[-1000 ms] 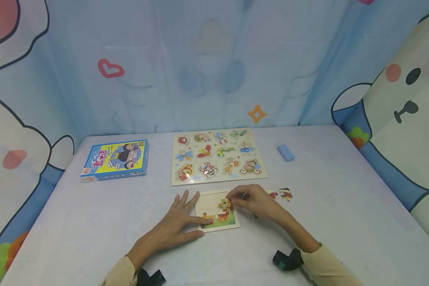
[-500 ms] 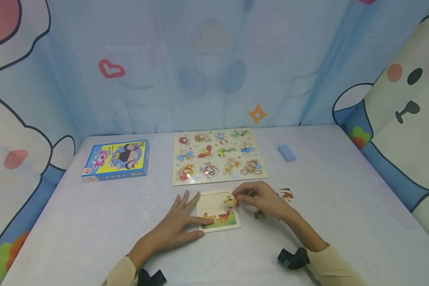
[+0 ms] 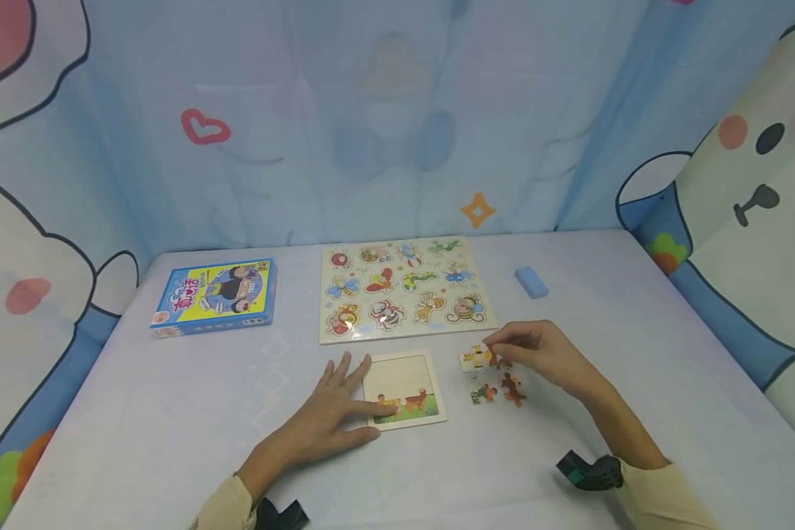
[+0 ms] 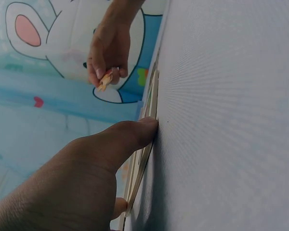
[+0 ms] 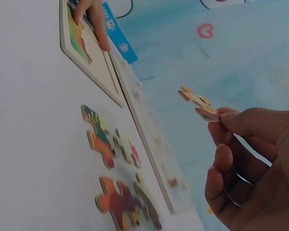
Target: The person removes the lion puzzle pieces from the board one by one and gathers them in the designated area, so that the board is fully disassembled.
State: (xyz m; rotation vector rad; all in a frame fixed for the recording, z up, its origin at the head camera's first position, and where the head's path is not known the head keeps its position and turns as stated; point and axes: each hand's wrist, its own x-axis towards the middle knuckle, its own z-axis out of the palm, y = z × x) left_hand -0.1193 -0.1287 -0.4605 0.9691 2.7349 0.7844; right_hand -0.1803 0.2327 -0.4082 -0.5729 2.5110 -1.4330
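Note:
My left hand [image 3: 318, 425] lies with fingers spread on the small wooden puzzle tray [image 3: 395, 372], an index finger across its lower left part. Joined pieces with grass and brown animal parts fill the tray's near strip, while bare wood shows above. To the right of the tray, my right hand [image 3: 548, 358] pinches a jigsaw piece [image 5: 200, 102] between thumb and fingertips, raised above the table in the right wrist view. Below that hand lie several loose jigsaw pieces [image 5: 119, 202], one brown and one green and orange [image 3: 483, 393] among them.
A large peg puzzle board [image 3: 407, 291] with insect pictures lies behind the tray. At the back left is a blue and yellow box [image 3: 213, 297]; a small blue block [image 3: 531, 283] sits at the back right. A printed curtain [image 3: 384, 125] hangs behind the table.
My right hand has moved right, away from the tray, carrying the pinched jigsaw piece over the loose pieces. The left hand has stayed on the tray.

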